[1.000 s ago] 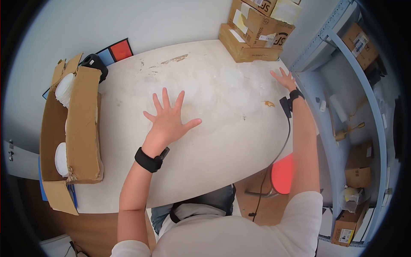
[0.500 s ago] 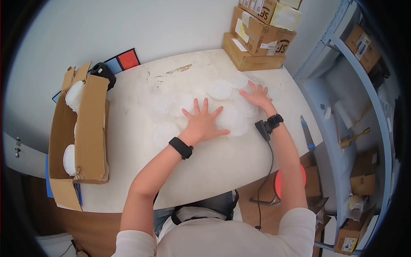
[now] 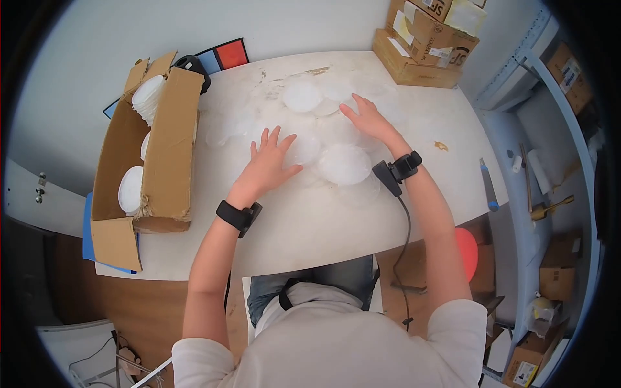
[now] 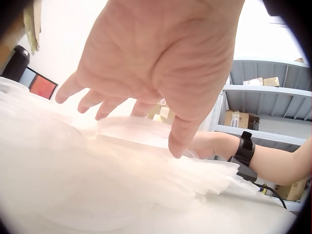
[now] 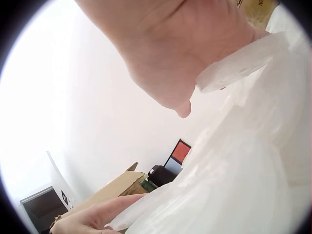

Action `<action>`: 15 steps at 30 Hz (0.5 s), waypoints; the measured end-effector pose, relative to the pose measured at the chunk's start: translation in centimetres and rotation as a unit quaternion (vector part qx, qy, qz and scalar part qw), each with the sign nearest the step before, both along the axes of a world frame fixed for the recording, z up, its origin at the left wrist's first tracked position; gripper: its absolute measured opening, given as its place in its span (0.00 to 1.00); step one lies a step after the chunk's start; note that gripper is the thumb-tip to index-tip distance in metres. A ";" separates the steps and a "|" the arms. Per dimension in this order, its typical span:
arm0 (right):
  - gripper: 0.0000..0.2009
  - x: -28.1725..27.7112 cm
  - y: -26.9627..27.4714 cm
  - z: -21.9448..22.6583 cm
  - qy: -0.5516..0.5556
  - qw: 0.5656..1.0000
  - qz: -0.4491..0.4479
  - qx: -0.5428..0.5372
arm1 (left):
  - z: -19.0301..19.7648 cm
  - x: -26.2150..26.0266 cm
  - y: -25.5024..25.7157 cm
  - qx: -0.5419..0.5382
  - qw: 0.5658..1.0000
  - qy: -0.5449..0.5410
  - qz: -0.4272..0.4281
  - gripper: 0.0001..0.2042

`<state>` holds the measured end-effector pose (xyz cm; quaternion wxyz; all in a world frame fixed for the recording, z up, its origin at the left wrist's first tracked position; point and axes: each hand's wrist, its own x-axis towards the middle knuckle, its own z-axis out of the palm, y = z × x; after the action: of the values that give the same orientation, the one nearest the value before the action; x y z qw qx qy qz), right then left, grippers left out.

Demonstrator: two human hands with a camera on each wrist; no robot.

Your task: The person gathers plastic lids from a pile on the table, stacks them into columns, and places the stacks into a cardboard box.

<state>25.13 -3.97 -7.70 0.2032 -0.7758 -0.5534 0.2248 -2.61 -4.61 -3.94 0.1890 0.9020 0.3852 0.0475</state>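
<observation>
Several thin, translucent white round lids (image 3: pixel 344 164) lie overlapping on the white table (image 3: pixel 259 249); in the left wrist view they form a loose, layered spread (image 4: pixel 139 130). My left hand (image 3: pixel 265 165) is palm down over the left part of this spread, fingers extended and thumb apart. Farther right, my right hand (image 3: pixel 372 121) reaches over the spread with its fingers stretched toward the far lids (image 3: pixel 302 97). In the right wrist view, the edge of one upright-tilted lid (image 5: pixel 239 66) stands right at the right palm, hiding most of its fingers.
An open cardboard box (image 3: pixel 171 142) with stacks of white round pieces (image 3: pixel 131 189) stands at the table's left. Taped cartons (image 3: pixel 420 61) are piled at the back right. A blue-handled tool (image 3: pixel 488 184) lies near the right edge, beside a grey shelf (image 3: pixel 517 239). A cable (image 3: pixel 406 258) trails from the right wrist.
My right hand has come in from the table's right edge, moving left over the lids. My left hand went right, then back left toward the box. The head view has shifted.
</observation>
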 end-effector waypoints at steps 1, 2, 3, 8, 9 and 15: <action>0.40 0.2 -0.4 0.7 0.017 0.999 0.021 0.031 | 0.4 -0.8 -0.3 0.010 1.000 -0.018 -0.001 0.33; 0.41 0.6 -0.8 1.4 0.034 0.997 0.042 0.063 | 0.7 -1.6 -0.7 0.019 0.999 -0.036 -0.002 0.33; 0.41 0.2 -2.1 2.8 0.033 0.997 0.041 0.063 | 1.0 -2.5 -1.0 0.020 0.999 -0.036 -0.002 0.33; 0.52 -2.2 -11.9 6.4 -0.126 0.981 0.130 -0.071 | 0.1 -7.4 -1.8 0.013 0.994 -0.046 0.102 0.42; 0.54 -2.8 -13.5 6.3 -0.113 0.975 0.158 -0.104 | -0.7 -7.7 -1.8 0.014 0.994 -0.047 0.098 0.42; 0.50 -6.2 -16.5 2.9 -0.086 0.971 0.223 -0.021 | -2.3 -6.5 -2.1 -0.013 0.982 -0.104 0.157 0.48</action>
<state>18.92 -20.42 -4.82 0.0833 -0.6533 -0.7229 0.2090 -9.10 -6.73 -6.27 0.2297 0.8182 0.5007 0.1647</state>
